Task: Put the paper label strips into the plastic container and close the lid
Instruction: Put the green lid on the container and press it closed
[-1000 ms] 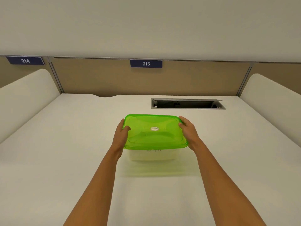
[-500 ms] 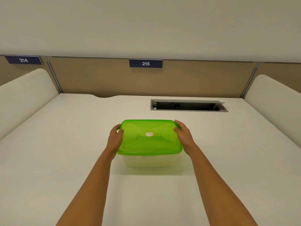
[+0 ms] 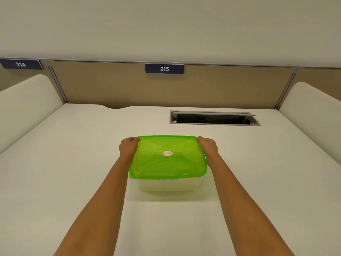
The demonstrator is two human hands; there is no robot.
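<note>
A clear plastic container [image 3: 167, 185] stands on the white desk [image 3: 64, 163] in front of me. A translucent green lid [image 3: 168, 157] with a small oval sticker lies flat on top of it. My left hand [image 3: 128, 148] is curled around the lid's far left corner. My right hand [image 3: 208, 147] is curled around the far right corner. Both thumbs press on the lid's rim. Faint dark marks show through the container's front wall; I cannot tell whether they are paper label strips.
An open cable slot [image 3: 215, 118] is set into the desk behind the container on the right. A tan partition with a sign reading 215 [image 3: 164, 68] backs the desk. Curved white dividers [image 3: 27, 100] rise on the left and right.
The container has come nearer to me and the lid has settled flat on it. Both hands have slid from the lid's sides to its far corners and curled tighter.
</note>
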